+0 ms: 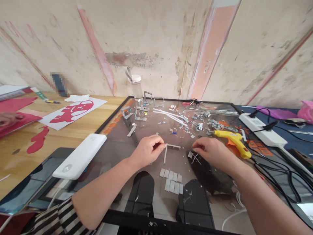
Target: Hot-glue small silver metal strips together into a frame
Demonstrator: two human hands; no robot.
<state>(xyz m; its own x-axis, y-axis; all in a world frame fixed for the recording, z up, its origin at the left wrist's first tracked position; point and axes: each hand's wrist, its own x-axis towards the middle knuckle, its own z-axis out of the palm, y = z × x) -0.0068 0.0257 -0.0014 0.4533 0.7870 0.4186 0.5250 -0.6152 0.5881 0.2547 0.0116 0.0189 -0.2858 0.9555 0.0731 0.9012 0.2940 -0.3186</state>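
Observation:
My left hand (150, 148) pinches the corner of a thin grey L-shaped strip piece (173, 146) above the glass tabletop. One leg of the piece points right and the other toward me. My right hand (205, 148) is closed, thumb and fingertips together, beside a small grey square (190, 155) and thin pale threads (195, 158); what it holds, if anything, is too small to make out. Nearer me lie two rows of small grey rectangles (174, 187). A yellow glue gun (233, 140) rests just beyond my right hand.
White sticks (170, 117) and grey scraps (200, 125) lie toward the back, near a lidded bottle (136, 86). A white device (80, 156) is at left, a power strip (262, 130) with black cables at right. Another person's hand (9, 119) rests on red paper, far left.

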